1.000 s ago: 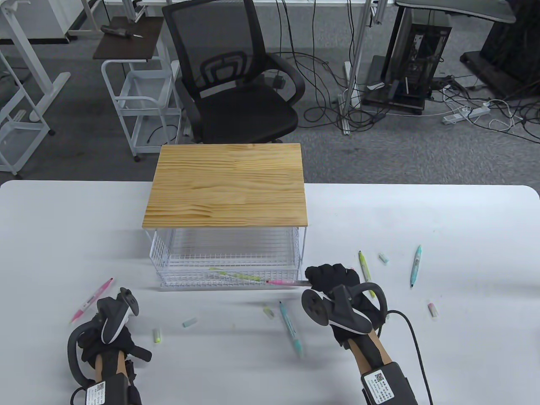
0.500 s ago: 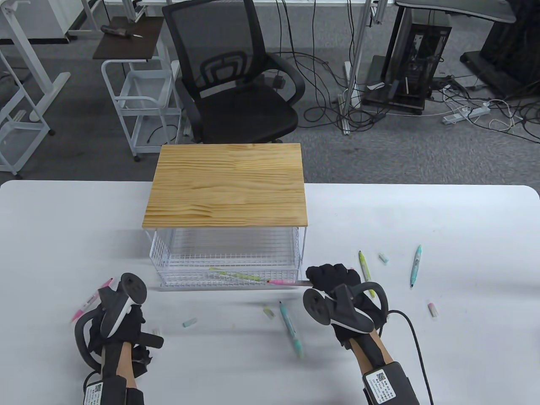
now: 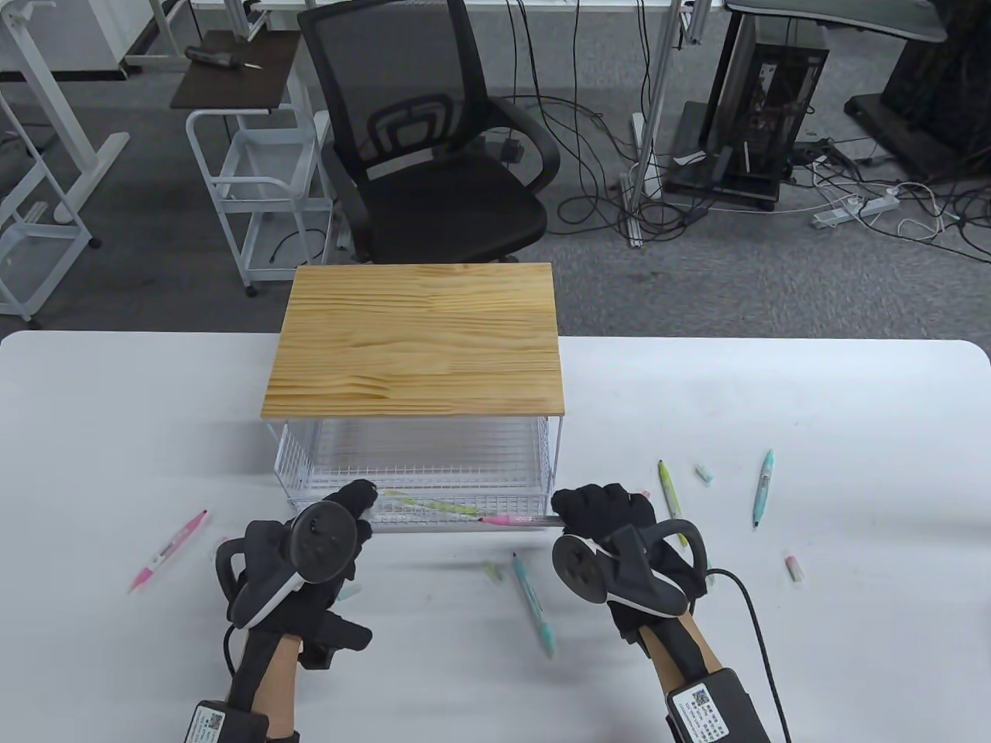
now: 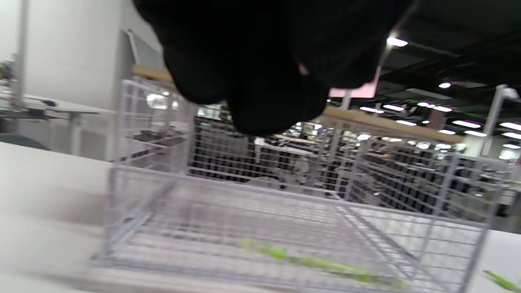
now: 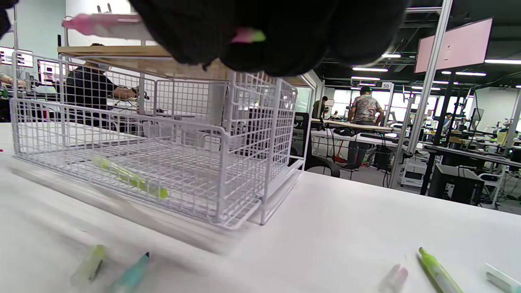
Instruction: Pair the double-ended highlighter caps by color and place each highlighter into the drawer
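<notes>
- White tabletop (image 3: 852, 402): white wire-mesh drawer (image 3: 418, 495) pulled out.
- Right hand (image 3: 612, 515) grips pink highlighter pen (image 3: 515, 519); far end hidden.
- Left hand (image 3: 325, 542) blurred, tracker-covered: grip unclear.

Bright even light, blurred wrist views

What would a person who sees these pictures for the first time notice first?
Probably the wire drawer pulled out under the wooden top at the table's middle, with a green highlighter lying inside. Next, the two gloved hands at its front: the right hand holds a pink highlighter pointing left over the drawer's front edge, and the left hand reaches toward the drawer's left front corner. Loose highlighters and caps lie scattered on the white table.
</notes>
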Tool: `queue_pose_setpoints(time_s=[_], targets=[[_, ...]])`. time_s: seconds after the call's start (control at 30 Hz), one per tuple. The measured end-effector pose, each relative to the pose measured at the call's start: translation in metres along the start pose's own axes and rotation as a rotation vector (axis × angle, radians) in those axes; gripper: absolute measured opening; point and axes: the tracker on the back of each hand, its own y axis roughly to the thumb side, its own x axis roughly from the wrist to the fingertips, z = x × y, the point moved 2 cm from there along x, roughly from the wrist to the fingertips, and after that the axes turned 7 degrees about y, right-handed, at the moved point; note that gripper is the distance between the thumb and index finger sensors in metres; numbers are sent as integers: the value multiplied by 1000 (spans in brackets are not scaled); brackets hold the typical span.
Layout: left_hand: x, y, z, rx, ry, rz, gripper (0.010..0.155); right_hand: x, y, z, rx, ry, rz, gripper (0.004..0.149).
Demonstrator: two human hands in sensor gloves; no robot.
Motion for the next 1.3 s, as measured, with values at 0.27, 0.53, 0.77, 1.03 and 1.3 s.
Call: queue_pose_setpoints(time_s=[0.27, 0.53, 0.77, 1.03, 1.3], targets=[[-2, 20, 4, 35, -17, 91, 55, -2, 17, 5, -7, -24, 54, 51], [-7, 40, 5, 85, -20, 154, 57, -3, 26, 6, 1, -37, 90, 51], [-11, 52, 7, 152, -8, 171, 57, -5, 31, 9, 18, -44, 120, 51], [-15, 65, 10, 197, -1, 212, 56, -5, 36, 8, 34, -40, 151, 51], [-23, 75, 11, 222, 104, 285, 52, -5, 40, 9, 59, -51, 194, 49]])
